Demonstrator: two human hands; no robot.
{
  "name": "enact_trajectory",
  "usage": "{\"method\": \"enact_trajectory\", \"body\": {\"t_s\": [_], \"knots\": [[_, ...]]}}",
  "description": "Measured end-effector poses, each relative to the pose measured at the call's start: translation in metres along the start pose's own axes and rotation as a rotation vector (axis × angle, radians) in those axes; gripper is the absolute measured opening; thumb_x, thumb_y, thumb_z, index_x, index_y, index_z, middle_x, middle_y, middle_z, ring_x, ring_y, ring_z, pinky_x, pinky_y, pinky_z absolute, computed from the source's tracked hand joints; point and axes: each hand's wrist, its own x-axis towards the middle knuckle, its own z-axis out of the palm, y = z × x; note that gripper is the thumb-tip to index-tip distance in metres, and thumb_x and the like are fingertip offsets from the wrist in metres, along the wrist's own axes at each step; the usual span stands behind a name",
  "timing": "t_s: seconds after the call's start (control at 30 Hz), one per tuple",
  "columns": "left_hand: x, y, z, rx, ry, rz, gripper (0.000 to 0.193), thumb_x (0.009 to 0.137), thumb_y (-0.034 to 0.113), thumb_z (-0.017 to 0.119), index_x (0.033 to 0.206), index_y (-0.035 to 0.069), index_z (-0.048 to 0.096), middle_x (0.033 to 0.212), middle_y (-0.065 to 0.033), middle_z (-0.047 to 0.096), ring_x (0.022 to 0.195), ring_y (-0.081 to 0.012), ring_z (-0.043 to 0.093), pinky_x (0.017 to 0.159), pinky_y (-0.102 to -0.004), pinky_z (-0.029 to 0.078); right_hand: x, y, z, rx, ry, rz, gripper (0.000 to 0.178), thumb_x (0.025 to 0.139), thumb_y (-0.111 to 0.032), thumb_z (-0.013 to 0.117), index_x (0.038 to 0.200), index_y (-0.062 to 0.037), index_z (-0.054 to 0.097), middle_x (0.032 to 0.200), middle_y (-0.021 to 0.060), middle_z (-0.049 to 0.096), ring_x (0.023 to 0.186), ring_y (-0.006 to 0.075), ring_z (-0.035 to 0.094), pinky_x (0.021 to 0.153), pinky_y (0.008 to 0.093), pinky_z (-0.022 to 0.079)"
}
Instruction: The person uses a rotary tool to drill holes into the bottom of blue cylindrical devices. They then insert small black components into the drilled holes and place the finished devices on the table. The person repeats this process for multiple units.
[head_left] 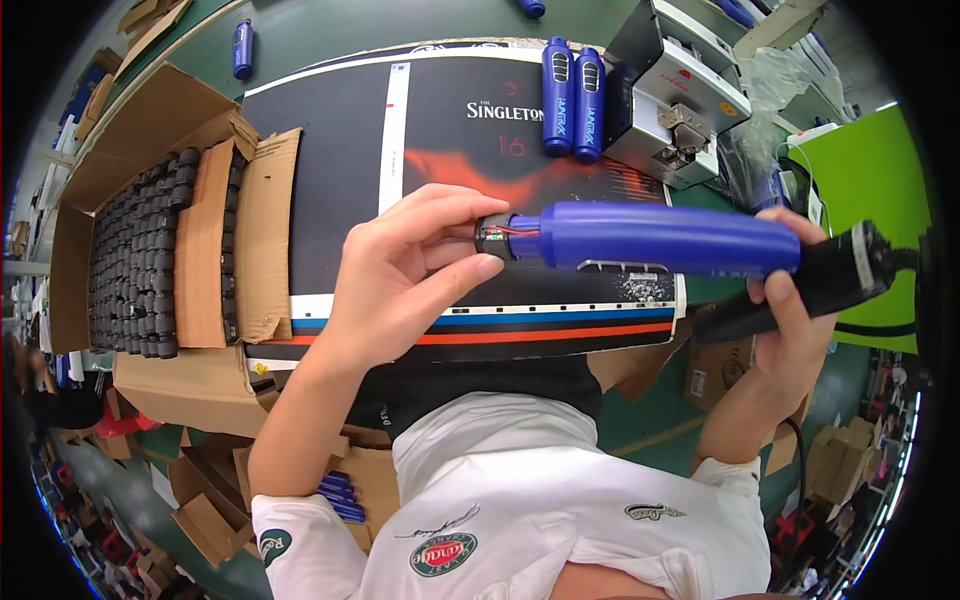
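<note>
Blue tube, in the head view, is held level above the black printed mat on the tabletop, my right hand gripping its right end. My left hand pinches a black cap at its left end, red wire showing between; two similar tubes lie beyond, beside a machine.
</note>
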Motion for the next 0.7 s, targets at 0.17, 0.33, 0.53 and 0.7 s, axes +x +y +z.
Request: {"method": "enact_trajectory", "body": {"t_s": [0.17,0.33,0.53,0.7], "knots": [[0.014,-0.016,-0.010,0.300,-0.030,0.027,0.036,0.080,-0.008,0.072,0.115,-0.005,0.066,0.123,-0.0116,0.058,0.112,-0.0188,0.060,0.096,-0.0301,0.052,0.032,-0.024,0.059,-0.196,-0.036,-0.164,0.047,0.079,-0.007,0.079,0.122,0.0038,0.062,0.110,0.0105,0.066,0.095,0.0144,0.063,0.087,0.0265,0.048],[0.025,-0.052,-0.020,0.748,-0.037,0.182,0.035,0.075,0.002,0.080,0.108,0.007,0.071,0.128,-0.0092,0.056,0.126,-0.0268,0.049,0.100,-0.0366,0.045,0.061,-0.017,0.110,-0.338,-0.151,-0.138,0.040,0.080,-0.006,0.082,0.117,-0.0002,0.068,0.094,0.0039,0.069,0.083,0.0099,0.065,0.076,0.0230,0.053],[0.038,-0.040,-0.016,0.661,0.050,0.290,0.065,0.070,0.013,0.087,0.128,0.006,0.058,0.128,-0.0132,0.056,0.135,-0.0313,0.040,0.112,-0.0457,0.033,0.068,-0.002,0.135,-0.206,-0.176,-0.229,0.043,0.075,-0.015,0.088,0.113,-0.0040,0.071,0.085,-0.0016,0.067,0.077,0.0052,0.061,0.070,0.0223,0.051],[0.068,-0.014,0.018,0.232,0.053,0.086,0.031,0.078,0.005,0.074,0.108,0.001,0.067,0.087,-0.0043,0.067,0.080,-0.0127,0.064,0.075,-0.0282,0.053,0.067,0.003,0.135,-0.259,-0.174,-0.274,0.044,0.076,-0.022,0.086,0.111,-0.0021,0.069,0.094,0.0060,0.071,0.079,0.0092,0.065,0.073,0.0255,0.052]]}}
